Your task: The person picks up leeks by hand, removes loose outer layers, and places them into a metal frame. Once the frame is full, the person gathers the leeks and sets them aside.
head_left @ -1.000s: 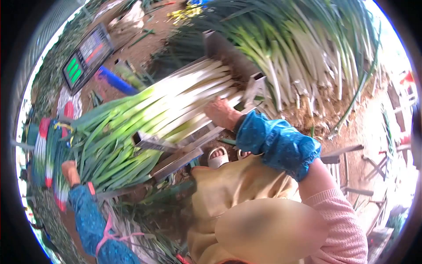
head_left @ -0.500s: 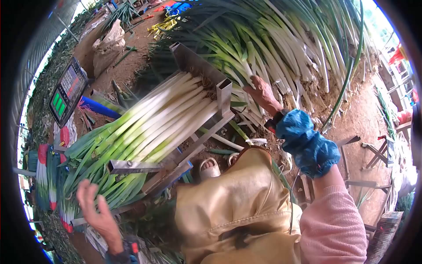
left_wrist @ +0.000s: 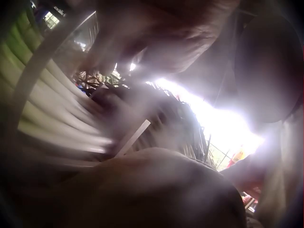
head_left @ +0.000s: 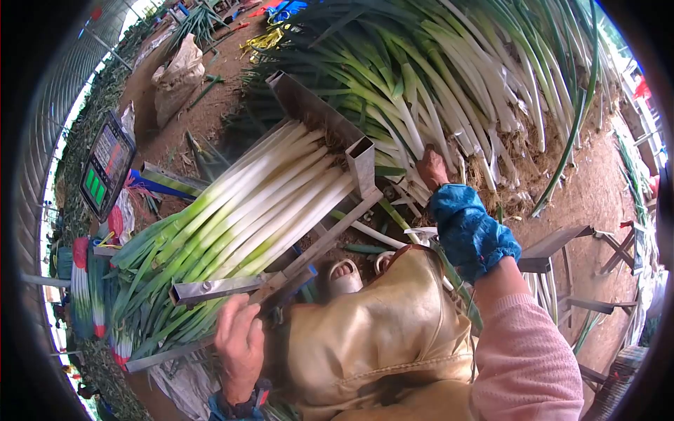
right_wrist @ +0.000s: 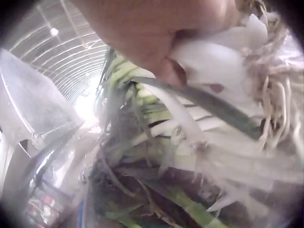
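Observation:
My right hand [head_left: 433, 170] is at the near edge of a big pile of leeks [head_left: 484, 98], among white stalks and roots. In the right wrist view its fingers [right_wrist: 171, 73] curl round a thick white leek stalk [right_wrist: 213, 59] close to the roots. My left hand [head_left: 241, 344] hangs loosely bent with nothing in it, beside the near bar of a metal rack [head_left: 217, 288]. Across that rack lies a row of leeks [head_left: 263, 200], white root ends against its upright plate [head_left: 316, 105], green leaves spreading to the left. The left wrist view is dark and blurred.
A scale display [head_left: 107, 168] with green digits stands left of the rack. Taped bundles of leeks [head_left: 83, 288] lie at the far left. A pale sack [head_left: 179, 77] sits behind. More metal stands [head_left: 562, 245] are at the right, and sandalled feet [head_left: 344, 277] show below the rack.
The right hand has gone from the racked leeks to the pile, where its fingers have closed round a stalk. The left hand has come from the leaf ends back towards the body.

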`<control>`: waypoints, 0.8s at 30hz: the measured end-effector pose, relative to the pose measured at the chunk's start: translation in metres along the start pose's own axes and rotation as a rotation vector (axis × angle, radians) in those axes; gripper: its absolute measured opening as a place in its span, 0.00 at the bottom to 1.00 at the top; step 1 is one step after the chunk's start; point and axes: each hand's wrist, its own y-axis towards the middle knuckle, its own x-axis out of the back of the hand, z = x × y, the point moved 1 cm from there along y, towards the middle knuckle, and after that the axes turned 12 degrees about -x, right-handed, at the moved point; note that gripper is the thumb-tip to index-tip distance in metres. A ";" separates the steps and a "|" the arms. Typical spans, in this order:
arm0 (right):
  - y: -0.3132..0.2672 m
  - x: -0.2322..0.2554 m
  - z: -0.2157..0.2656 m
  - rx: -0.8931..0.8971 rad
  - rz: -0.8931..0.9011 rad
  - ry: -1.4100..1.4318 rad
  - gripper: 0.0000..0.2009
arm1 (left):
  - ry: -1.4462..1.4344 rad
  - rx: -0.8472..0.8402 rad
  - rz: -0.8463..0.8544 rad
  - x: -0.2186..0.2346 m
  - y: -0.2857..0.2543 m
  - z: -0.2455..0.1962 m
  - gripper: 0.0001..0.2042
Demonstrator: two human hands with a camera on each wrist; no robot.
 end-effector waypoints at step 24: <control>-0.188 0.229 0.092 -0.306 0.971 0.615 0.24 | -2.329 0.807 -0.207 -0.249 0.203 -0.101 0.20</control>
